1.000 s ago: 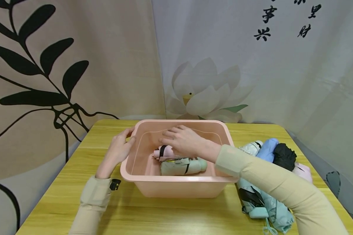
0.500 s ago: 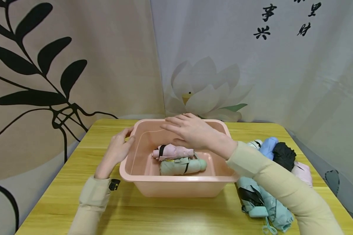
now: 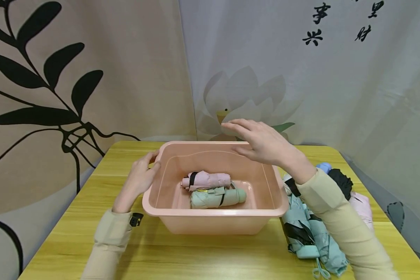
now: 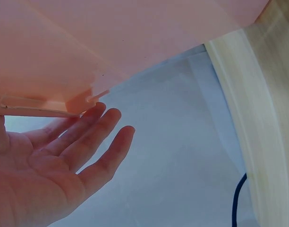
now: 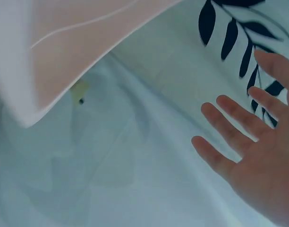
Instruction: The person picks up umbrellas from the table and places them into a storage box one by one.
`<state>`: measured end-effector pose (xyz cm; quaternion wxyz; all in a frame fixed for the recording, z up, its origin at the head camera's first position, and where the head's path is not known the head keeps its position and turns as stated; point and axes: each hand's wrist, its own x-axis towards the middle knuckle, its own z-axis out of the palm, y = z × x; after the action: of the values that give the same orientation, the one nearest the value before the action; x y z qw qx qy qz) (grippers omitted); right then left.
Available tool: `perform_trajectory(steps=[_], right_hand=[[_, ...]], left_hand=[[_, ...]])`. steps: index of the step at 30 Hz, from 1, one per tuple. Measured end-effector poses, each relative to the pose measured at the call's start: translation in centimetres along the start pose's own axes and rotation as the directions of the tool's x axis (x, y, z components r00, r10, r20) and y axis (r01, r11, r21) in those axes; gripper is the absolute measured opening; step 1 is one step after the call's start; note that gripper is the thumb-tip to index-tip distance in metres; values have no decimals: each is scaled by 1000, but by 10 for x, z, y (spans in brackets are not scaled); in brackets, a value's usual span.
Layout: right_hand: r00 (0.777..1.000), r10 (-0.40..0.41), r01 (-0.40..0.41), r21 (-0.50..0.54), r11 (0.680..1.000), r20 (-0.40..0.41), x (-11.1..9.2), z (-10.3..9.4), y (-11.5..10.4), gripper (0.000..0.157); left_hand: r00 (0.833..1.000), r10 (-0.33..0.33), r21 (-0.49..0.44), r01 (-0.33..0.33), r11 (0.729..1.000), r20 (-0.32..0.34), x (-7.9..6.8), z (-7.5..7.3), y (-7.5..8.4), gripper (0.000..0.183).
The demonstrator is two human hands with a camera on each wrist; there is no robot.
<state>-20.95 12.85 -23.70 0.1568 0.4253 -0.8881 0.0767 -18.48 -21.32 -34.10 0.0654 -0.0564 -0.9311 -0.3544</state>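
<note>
A pink plastic basin [image 3: 210,223] stands on the wooden table. Inside it, a folded pink umbrella [image 3: 210,180] with a black strap lies behind a folded mint-green umbrella [image 3: 215,199], side by side on the bottom. My left hand [image 3: 140,177] rests at the basin's left rim; in the left wrist view its fingers [image 4: 95,130] extend loosely beneath the rim. My right hand [image 3: 262,142] is raised above the basin's back right corner, holding nothing. Seen from the right wrist, its fingers [image 5: 225,125] are spread and apart from the basin wall [image 5: 83,56].
Several folded umbrellas lie right of the basin, including light-teal ones [image 3: 330,247], a black one [image 3: 340,182], a pink one [image 3: 361,208] and a blue one [image 3: 323,167]. My right forearm [image 3: 346,225] partly covers them. A printed curtain [image 3: 143,70] hangs behind the table.
My right hand has risen out of the basin, away from the pink umbrella, and moved right and back. Both umbrellas stay in place. The left hand has not visibly moved on the rim.
</note>
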Motion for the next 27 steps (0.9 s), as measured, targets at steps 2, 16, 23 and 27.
perform_trajectory(steps=[2,16,23,27], right_hand=[[999,50,-50,24,998,-16,-7,-1,9,58],[935,341,-346,36,938,94,-64,25,77,52],[933,332,-332,-24,943,140,-94,58,99,52],[935,301,-298,-48,954,187,-109,76,106,53]], left_hand=[[1000,2,1,-2,1000,1,0,0,0,50],[1000,26,3,-26,1000,-12,1,-1,-3,49],[1000,25,0,-25,1000,-10,0,-1,-2,49],[1000,20,-3,-20,1000,-7,0,-2,-3,48]])
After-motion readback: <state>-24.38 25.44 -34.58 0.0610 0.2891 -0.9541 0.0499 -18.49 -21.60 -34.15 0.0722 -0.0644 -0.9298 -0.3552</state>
